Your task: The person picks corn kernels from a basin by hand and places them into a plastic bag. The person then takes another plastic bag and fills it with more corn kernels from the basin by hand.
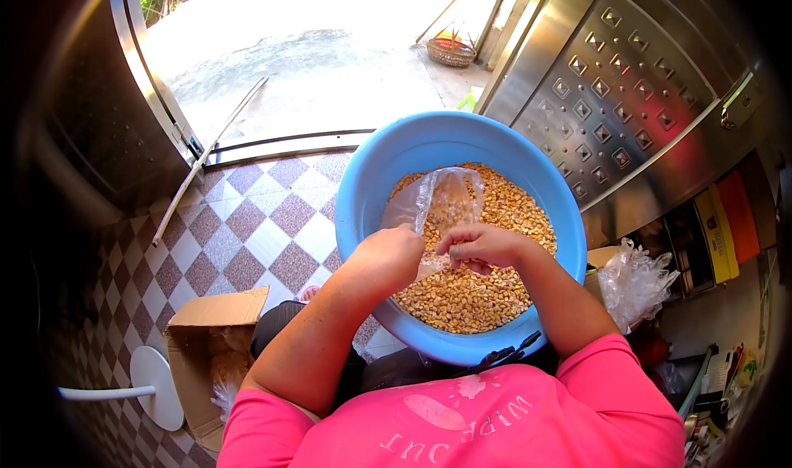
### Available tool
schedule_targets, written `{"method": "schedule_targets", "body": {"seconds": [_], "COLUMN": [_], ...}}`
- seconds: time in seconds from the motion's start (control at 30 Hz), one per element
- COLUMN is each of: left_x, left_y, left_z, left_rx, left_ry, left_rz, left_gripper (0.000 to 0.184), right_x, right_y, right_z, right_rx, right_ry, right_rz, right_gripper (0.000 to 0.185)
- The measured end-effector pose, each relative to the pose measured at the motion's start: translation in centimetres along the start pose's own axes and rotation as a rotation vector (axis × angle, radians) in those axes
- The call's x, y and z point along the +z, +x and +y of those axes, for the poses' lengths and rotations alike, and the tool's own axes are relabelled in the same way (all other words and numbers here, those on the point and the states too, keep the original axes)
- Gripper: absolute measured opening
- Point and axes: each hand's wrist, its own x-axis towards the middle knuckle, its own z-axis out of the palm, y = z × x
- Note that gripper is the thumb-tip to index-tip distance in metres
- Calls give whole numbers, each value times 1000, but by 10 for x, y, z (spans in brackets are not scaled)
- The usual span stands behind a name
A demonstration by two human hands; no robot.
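A large blue plastic tub stands in front of me, holding a bed of yellow corn kernels. Above the kernels is a clear plastic bag, its film spread out beyond my hands. My left hand is closed on the near part of this bag, with the fingertips mostly turned away from view. Close by on the right, my right hand hovers over the corn with its fingers bent and a little apart. Nothing shows in its grasp, and whether its fingertips touch the bag I cannot tell.
At lower left are an open cardboard box with plastic inside and a white round base. A long pole leans by the doorway. Crumpled clear bags lie right of the tub, below a metal door. Outside sits a basket.
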Motion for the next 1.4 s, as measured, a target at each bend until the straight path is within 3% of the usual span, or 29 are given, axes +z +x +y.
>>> {"method": "schedule_targets", "body": {"seconds": [0.03,0.17,0.4,0.6,0.67,0.7,0.77,0.87,0.97,1.17,1.3,1.4], "left_x": [0,0,5,3,1,0,-2,0,-1,-1,0,0], "left_y": [0,0,2,0,1,0,-1,-1,-1,-1,0,-1], "left_z": [1,0,-2,-2,0,0,1,0,1,1,0,0], "left_rx": [2,-10,-6,-4,-10,-16,-5,11,8,1,-12,-5], "left_ry": [2,-4,-6,-14,-5,4,5,0,-7,-7,-4,4], "left_rz": [1,-5,5,11,2,-8,-5,8,11,0,7,9], "left_gripper": [24,26,26,24,23,23,22,22,21,22,22,22], "right_x": [-2,0,1,-6,-11,-8,6,36,64,62,51,29], "right_y": [2,17,21,2,-8,-11,-15,4,9,17,12,5], "right_z": [2,8,5,-6,-10,-11,-8,-4,-11,-5,-5,-3], "right_rx": [-65,-167,-391,-436,-140,-141,69,254,276,255,251,77], "right_ry": [258,590,603,279,-2,-2,-216,-613,-720,-817,-730,-440], "right_rz": [103,160,100,238,205,206,-50,-127,-200,-400,-332,-253], "right_gripper": [24,36,46,36,30,30,30,38,37,35,31,23]}}
